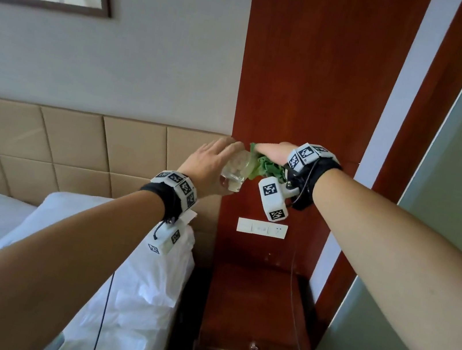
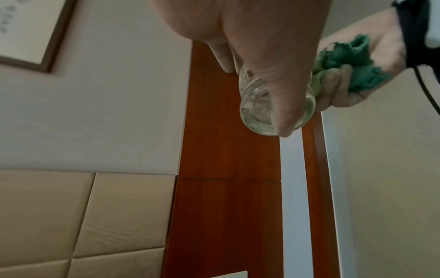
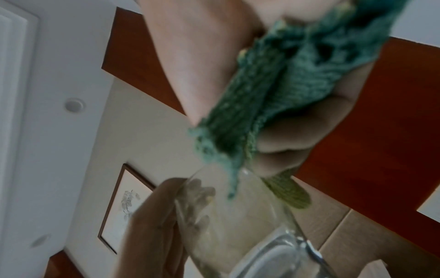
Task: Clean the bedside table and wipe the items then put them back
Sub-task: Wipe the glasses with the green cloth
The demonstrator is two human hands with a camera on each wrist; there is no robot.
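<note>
Left hand [image 1: 210,165] wrapped round clear glass [image 1: 234,172] at frame centre, right hand [image 1: 272,154] clutching green cloth [image 1: 267,168] (bunched) against glass rim, bedside table [image 1: 258,303] below, lower centre-right.

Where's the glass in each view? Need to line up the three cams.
Head: glass centre frame, tilted, held by the left hand, green cloth at its mouth.
Left wrist: glass upper centre-right, partly behind the thumb, base toward camera.
Right wrist: glass bottom centre, blurred, cloth above it going into the mouth.
Shared landmark: red wood wall panel.
</note>
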